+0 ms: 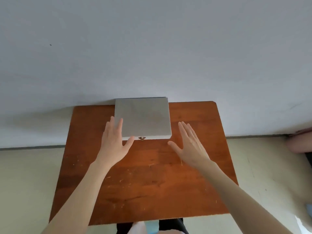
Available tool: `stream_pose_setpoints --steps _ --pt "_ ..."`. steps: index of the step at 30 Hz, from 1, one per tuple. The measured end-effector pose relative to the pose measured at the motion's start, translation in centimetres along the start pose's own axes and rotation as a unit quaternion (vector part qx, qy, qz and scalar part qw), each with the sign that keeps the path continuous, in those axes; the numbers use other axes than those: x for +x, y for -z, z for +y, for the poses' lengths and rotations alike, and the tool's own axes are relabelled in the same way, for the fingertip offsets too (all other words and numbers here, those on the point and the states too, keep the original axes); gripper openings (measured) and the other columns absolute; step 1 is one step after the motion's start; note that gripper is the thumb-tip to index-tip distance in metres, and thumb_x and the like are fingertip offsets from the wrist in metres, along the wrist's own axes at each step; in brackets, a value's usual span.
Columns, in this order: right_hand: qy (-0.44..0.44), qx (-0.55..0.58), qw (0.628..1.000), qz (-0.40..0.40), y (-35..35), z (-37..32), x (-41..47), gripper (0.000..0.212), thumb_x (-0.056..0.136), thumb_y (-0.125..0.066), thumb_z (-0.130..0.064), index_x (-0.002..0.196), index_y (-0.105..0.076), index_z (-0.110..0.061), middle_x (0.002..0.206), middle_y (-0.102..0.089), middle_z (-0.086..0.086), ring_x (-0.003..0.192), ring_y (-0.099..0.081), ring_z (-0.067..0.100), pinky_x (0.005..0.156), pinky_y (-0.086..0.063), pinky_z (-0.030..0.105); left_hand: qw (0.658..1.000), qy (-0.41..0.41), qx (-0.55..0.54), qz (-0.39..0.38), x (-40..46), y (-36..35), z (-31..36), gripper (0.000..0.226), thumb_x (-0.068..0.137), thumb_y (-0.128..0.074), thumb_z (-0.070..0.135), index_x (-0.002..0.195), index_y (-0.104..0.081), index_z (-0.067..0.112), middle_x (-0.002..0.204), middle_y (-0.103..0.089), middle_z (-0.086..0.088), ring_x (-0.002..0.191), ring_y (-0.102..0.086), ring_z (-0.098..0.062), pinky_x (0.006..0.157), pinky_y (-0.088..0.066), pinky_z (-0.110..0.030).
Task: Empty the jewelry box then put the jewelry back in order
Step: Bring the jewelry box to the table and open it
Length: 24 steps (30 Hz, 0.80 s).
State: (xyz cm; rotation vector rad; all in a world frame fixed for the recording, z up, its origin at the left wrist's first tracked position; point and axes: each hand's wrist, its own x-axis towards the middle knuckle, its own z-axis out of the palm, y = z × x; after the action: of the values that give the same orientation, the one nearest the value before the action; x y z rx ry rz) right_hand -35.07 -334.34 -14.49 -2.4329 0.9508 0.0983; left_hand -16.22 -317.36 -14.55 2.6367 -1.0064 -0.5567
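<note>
Lying shut at the far edge of the table (145,179), against the wall, the box (143,118) is flanked by two flat, spread hands. Its near left corner is overlapped by the left hand (114,142) (thumb nearest the clasp (142,138)); the right hand (190,146) is kept just beside. Contents are hidden.

Jewelry box (143,119) set at counter (145,179) back edge, against wall (152,48); left hand (114,142) overlapped on box's front-left corner, right hand (190,146) positioned just right.
</note>
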Motion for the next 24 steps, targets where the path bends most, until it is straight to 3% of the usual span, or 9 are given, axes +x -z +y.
stream_pose_setpoints --steps 6,9,10,14,18,24 --pt "0.029 0.074 0.997 -0.015 -2.2 0.2 2.1 0.086 0.086 -0.046 -0.058 0.148 0.001 -0.023 0.157 -0.007 -0.007 0.144 -0.003 0.008 0.111 -0.016 0.028 0.996 0.069 -0.056 0.009 0.2 -2.0 -2.0 0.096 0.084 -0.052 0.052 0.146 0.008 0.010 0.156 0.011 -0.006 0.144 0.006 -0.021 0.115 -0.010 -0.041" --pt "0.035 0.192 0.981 0.003 -3.3 -0.5 2.0 0.082 0.085 -0.057 -0.049 0.147 -0.008 -0.028 0.141 -0.026 -0.025 0.124 -0.020 -0.018 0.099 -0.026 0.013 0.986 0.071 -0.141 0.044 -0.1 -3.7 -2.0 0.092 0.084 -0.057 0.045 0.147 0.004 0.015 0.157 -0.004 -0.004 0.143 -0.010 -0.019 0.113 -0.021 -0.040" --pt "0.038 0.217 0.975 0.015 -3.9 -0.6 2.0 0.081 0.085 -0.059 -0.046 0.147 -0.010 -0.029 0.138 -0.029 -0.026 0.119 -0.024 -0.019 0.097 -0.028 0.011 0.980 0.072 -0.172 0.071 0.0 -4.2 -2.0 0.090 0.084 -0.059 0.041 0.147 -0.001 0.017 0.156 -0.013 -0.003 0.142 -0.018 -0.019 0.111 -0.024 -0.038" --pt "0.014 0.285 0.957 0.059 -6.1 -0.3 2.4 0.086 0.084 -0.063 -0.038 0.148 -0.008 -0.022 0.148 -0.034 -0.006 0.135 -0.034 0.010 0.107 -0.031 0.023 0.941 0.068 -0.294 0.154 0.5 -5.7 -2.5 0.079 0.082 -0.065 0.033 0.145 -0.020 0.021 0.146 -0.037 0.000 0.133 -0.037 -0.017 0.110 -0.032 -0.037" --pt "0.021 0.310 0.943 0.120 -7.6 -0.1 2.6 0.081 0.084 -0.065 -0.034 0.147 -0.016 -0.021 0.144 -0.040 -0.007 0.129 -0.039 0.008 0.098 -0.031 0.011 0.915 0.039 -0.348 0.201 0.7 -6.8 -3.0 0.071 0.081 -0.068 0.029 0.142 -0.031 0.022 0.138 -0.048 0.004 0.125 -0.046 -0.011 0.107 -0.037 -0.034" --pt "0.047 0.307 0.935 0.173 -8.6 0.3 1.1 0.074 0.084 -0.065 -0.035 0.145 -0.026 -0.017 0.133 -0.049 -0.008 0.111 -0.045 0.002 0.084 -0.033 0.005 0.919 0.007 -0.317 0.236 -1.8 -8.2 -3.4 0.064 0.084 -0.064 0.030 0.141 -0.035 0.019 0.137 -0.050 0.001 0.124 -0.048 -0.015 0.106 -0.040 -0.039"
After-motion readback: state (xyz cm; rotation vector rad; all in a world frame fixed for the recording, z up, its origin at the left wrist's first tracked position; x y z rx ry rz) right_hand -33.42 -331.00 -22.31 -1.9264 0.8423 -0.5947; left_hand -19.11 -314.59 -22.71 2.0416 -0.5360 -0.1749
